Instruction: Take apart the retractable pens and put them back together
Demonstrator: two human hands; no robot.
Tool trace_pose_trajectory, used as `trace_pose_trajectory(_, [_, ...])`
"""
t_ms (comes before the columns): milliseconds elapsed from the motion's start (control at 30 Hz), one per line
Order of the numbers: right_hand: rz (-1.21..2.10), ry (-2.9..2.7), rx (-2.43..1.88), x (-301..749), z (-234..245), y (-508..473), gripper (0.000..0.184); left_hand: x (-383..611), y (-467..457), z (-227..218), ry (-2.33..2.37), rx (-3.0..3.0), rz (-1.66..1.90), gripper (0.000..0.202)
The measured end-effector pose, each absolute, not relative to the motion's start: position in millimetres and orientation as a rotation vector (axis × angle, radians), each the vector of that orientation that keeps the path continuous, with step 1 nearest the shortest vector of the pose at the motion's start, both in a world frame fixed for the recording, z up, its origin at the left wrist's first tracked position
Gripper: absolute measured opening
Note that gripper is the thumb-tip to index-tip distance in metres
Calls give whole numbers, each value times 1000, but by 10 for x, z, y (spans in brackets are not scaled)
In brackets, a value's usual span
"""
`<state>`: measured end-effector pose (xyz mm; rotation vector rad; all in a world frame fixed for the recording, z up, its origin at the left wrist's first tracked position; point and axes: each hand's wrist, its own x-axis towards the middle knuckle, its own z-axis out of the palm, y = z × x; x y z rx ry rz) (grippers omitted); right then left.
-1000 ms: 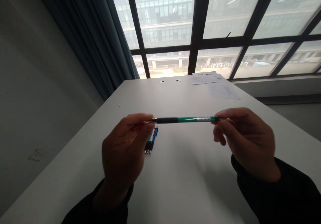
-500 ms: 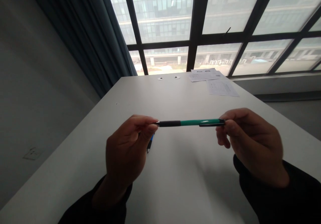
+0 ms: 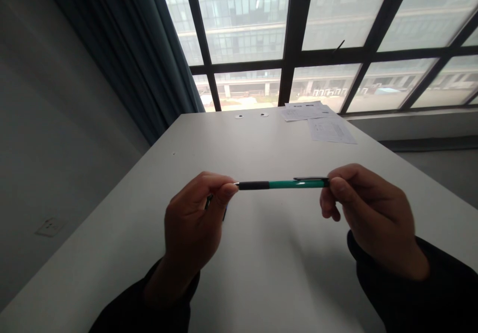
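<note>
View: head camera, looking forward and down over the bench.

Green pen [image 3: 284,184]: held level in the air above the bench, between the two hands, with a black grip section toward the left and a dark clip on top at the right end. A metal tip is pointed at the left hand.

Left hand [image 3: 188,223]: the tip end of the pen is pinched.

Right hand [image 3: 373,218]: the clip end of the pen is pinched.

Fingers: closed on the pen at both ends, the left fingers [image 3: 224,189] at the grip's end and the right fingers [image 3: 336,188] at the barrel's end. Dark sleeves [image 3: 407,288] are worn on both forearms.

Other pens: mostly hidden behind the left hand; a dark sliver [image 3: 208,201] and a blue sliver [image 3: 224,214] are seen on the bench.

Bench [image 3: 269,273]: a white top, seen running toward the window.

Papers: printed sheets [image 3: 330,130] are laid at the far edge, and two round cable grommets [image 3: 252,116] are set in the top near them.

Surroundings: a large window [image 3: 321,49] is seen beyond the bench, a dark curtain [image 3: 130,49] beside it, and a wall socket [image 3: 50,227] low on the left wall.
</note>
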<state>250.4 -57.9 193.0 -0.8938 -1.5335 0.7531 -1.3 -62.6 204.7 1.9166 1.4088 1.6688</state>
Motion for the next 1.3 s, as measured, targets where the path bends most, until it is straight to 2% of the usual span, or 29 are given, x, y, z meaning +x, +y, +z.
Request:
trace_pose_trajectory(767, [677,-1592,-1006,2482,1922,-577,41,-40,-601,2024,1327,2028,1457,34])
trace_pose_trajectory(1300, [673,-1577,-1048,2487,1929,-601,48,-15,-612,2041,1350,2069,1406,47])
